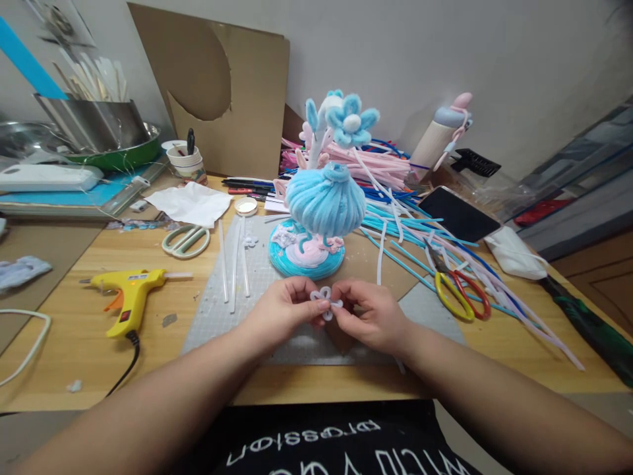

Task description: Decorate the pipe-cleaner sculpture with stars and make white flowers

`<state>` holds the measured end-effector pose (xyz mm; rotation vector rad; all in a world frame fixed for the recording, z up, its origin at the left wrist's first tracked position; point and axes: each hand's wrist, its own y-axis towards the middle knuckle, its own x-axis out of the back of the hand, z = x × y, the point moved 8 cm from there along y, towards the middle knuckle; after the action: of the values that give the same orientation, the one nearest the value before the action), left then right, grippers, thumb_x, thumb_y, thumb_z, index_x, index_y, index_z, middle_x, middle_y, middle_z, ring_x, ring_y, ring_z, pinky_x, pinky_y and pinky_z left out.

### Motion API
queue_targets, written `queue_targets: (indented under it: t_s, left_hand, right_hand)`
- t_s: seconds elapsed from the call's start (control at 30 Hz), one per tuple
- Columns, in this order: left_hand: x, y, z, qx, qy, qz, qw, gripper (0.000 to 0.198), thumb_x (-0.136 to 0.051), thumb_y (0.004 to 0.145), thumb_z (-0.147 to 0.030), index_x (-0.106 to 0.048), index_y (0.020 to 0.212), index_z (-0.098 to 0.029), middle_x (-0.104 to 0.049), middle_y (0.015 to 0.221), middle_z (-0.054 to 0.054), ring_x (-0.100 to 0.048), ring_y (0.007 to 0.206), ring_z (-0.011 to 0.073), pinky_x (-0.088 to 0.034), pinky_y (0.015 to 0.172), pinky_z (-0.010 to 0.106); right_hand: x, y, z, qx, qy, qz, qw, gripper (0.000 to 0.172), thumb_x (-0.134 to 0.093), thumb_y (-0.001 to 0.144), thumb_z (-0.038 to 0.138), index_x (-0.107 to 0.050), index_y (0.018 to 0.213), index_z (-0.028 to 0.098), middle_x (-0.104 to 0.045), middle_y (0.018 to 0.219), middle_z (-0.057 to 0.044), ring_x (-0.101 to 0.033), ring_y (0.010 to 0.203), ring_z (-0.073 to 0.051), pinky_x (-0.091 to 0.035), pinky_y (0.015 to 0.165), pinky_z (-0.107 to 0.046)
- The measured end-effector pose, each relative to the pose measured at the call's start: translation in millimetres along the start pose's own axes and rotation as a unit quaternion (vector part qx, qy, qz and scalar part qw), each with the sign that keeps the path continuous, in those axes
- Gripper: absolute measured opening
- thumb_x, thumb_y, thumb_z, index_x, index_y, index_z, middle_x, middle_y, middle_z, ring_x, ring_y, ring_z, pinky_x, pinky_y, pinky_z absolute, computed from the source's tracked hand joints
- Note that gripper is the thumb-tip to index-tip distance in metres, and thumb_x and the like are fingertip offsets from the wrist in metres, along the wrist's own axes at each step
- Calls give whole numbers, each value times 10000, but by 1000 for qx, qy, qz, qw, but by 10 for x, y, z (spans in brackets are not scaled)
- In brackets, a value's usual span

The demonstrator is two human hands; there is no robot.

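Observation:
Between my two hands is a small white pipe-cleaner flower [327,296] with looped petals. My left hand [291,305] pinches it from the left, thumb across its middle. From the right, the fingers of my right hand [368,313] close on a petal. Just beyond them stands a blue pipe-cleaner lamp-like piece with a ribbed, rounded shade [326,201], a blue flower [352,121] on a curved white stem, and a round blue base [306,264] with pink and white swirls. A second small white flower [250,242] lies on the grey cutting mat [210,323].
On the left lie a yellow glue gun [134,290], pale green scissors [186,242] and clear glue sticks [234,270]. Red-and-yellow scissors [457,290] rest at right among loose blue pipe cleaners [410,227]. A phone [459,212] and a tilted bottle [438,135] are farther back.

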<state>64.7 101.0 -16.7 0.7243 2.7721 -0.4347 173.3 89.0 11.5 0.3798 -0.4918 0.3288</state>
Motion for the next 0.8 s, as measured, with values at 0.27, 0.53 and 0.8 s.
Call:
queue_targets:
  t_s: [0.27, 0.53, 0.8]
  left_hand:
    - [9, 15, -2, -5, -16, -5, 1000, 274, -766, 660, -303, -558, 667, -124, -637, 650, 2, -572, 584, 94, -457, 596, 228]
    - [24, 43, -33, -25, -7, 2, 1000, 276, -763, 662, -302, -545, 672, -132, -617, 649, -10, -554, 562, 87, -436, 587, 230]
    - [63, 45, -54, -27, 35, -24, 999, 250, -751, 661, -314, -608, 730, -122, -601, 682, -8, -535, 609, 98, -429, 603, 237]
  right_hand:
    - [-42, -7, -61, -30, 57, 2, 998, 49, -550, 838, 244, -531, 863, 206, -592, 688, 2, -548, 573, -114, -447, 506, -213]
    - [-98, 8, -116, -92, 274, 26, 957, 145, -546, 872, 321, -494, 925, 197, -588, 707, 15, -514, 476, -74, -404, 429, -182]
    - [-203, -19, -303, -185, 326, 43, 926, 173, -556, 860, 340, -513, 817, 179, -570, 580, 50, -431, 351, -42, -301, 340, -152]
